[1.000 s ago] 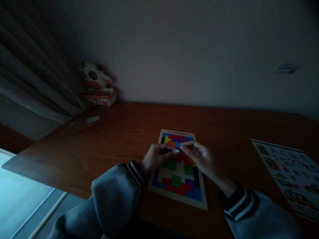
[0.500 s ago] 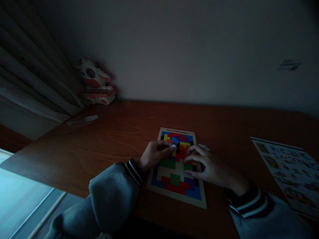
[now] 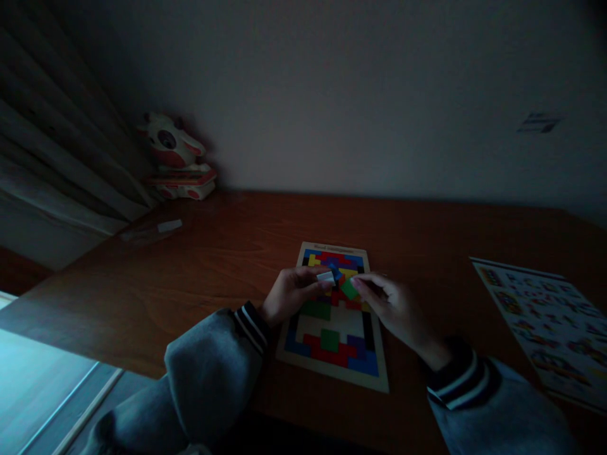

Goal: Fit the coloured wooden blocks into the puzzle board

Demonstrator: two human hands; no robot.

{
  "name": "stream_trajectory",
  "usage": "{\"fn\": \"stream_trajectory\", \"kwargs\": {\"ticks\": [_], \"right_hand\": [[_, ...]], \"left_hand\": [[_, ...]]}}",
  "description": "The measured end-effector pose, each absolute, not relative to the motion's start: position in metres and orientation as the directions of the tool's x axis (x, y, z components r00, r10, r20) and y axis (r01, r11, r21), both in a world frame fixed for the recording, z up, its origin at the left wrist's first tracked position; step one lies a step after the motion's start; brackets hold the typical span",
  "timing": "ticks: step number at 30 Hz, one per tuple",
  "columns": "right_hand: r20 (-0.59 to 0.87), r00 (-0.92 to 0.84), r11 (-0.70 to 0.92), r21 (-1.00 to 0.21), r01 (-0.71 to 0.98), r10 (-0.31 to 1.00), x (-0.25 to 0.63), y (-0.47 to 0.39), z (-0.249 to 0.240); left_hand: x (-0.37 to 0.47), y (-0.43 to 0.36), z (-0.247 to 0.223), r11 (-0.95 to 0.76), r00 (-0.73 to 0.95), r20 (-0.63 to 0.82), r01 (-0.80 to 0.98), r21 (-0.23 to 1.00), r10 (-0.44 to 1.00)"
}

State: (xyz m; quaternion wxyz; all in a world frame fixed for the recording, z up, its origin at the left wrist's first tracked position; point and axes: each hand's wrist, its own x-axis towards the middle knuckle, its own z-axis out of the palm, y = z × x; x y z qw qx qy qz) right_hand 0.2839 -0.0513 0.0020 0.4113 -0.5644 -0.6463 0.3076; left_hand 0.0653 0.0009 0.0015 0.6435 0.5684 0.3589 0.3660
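A wooden block puzzle board (image 3: 332, 375) with a pale frame lies on the table, filled with coloured pieces around a bare patch near its middle. Over its left side, my left hand (image 3: 293, 292) pinches a blue puzzle piece (image 3: 335, 272) whose pale edge faces me. My right hand (image 3: 396, 309) is closed on a green puzzle piece (image 3: 349, 289), lifted and tilted above the board's right half. Another green piece (image 3: 329, 340) sits among red ones in the lower part. The fingers hide some of the upper pieces.
On the right of the brown table (image 3: 237, 253) lies a printed sheet (image 3: 545, 322). A cow-shaped toy (image 3: 177, 158) stands at the back left, near the curtain (image 3: 61, 164). Clear plastic with a white label (image 3: 169, 225) lies in front of it.
My right hand has picked the green piece up from the board's right side and brought it up toward my left hand. The blue piece has turned slightly, showing more pale edge.
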Motion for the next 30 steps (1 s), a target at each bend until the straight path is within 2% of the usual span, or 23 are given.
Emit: {"fn": "stream_trajectory", "kwargs": {"ticks": [4, 8, 13, 18, 24, 27, 30], "right_hand": [[0.033, -0.004, 0.033, -0.976, 0.214, 0.999, 0.277, -0.052, -0.002], [-0.078, -0.007, -0.079, -0.996, -0.047, 0.997, 0.270, -0.051, -0.002], [-0.102, 0.028, -0.096, -0.984, -0.150, 0.994, 0.264, -0.051, -0.002], [-0.091, 0.008, -0.090, -0.989, -0.114, 0.996, 0.262, -0.053, 0.000], [-0.099, -0.052, -0.103, -0.992, -0.067, 0.994, 0.264, -0.051, 0.000], [-0.073, -0.127, -0.061, -0.993, 0.098, 0.989, 0.277, -0.052, 0.001], [-0.053, -0.243, 0.052, -0.912, 0.407, 0.968, 0.295, -0.056, 0.008]], "left_hand": [[0.064, 0.000, 0.003, -0.019, 0.453, 0.026, -0.019, 1.000, 0.891], [0.063, 0.000, 0.004, -0.066, 0.454, 0.046, 0.027, 0.997, 0.890], [0.064, 0.001, 0.001, -0.015, 0.412, 0.020, -0.014, 1.000, 0.911], [0.065, 0.001, -0.001, 0.102, 0.400, -0.074, -0.051, 0.993, 0.913], [0.065, 0.000, 0.003, 0.093, 0.512, -0.068, -0.023, 0.995, 0.857], [0.065, 0.000, 0.003, 0.091, 0.475, -0.070, -0.021, 0.996, 0.877], [0.065, 0.002, 0.001, 0.104, 0.404, -0.086, -0.022, 0.994, 0.911]]}}
